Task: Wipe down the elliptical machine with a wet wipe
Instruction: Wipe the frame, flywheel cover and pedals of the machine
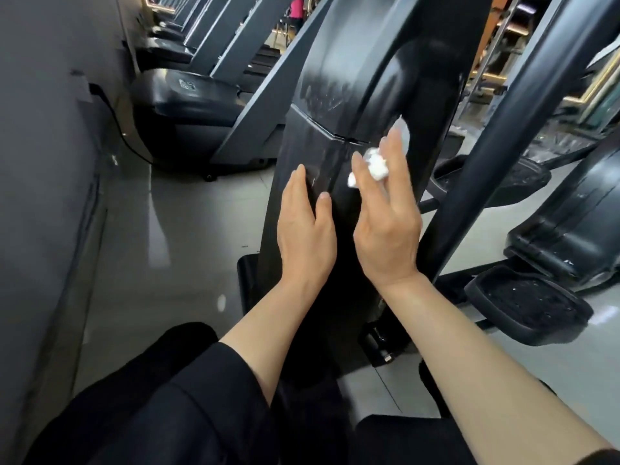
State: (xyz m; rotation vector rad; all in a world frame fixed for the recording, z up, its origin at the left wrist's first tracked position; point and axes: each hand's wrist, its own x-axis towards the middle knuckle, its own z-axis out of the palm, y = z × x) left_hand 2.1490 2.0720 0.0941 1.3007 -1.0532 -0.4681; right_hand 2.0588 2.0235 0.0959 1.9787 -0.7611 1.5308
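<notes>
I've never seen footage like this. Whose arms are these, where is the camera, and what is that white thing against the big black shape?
There is no robot here. The one picture comes from a wide-angle camera worn on a person's head, looking forward and down, so you see that person's own two arms reaching away from you.

The tall black shape in the middle is the housing of an elliptical machine in a gym. Its black pedal sits low on the right. More machines stand in a row at upper left, along a grey wall.

The left hand lies flat on the housing, fingers straight, steadying. The right hand holds a crumpled white wet wipe between its fingers, close to the housing; the picture is blurred there, so I cannot tell whether the wipe is touching it.

Faint streaks show on the housing higher up.
</notes>
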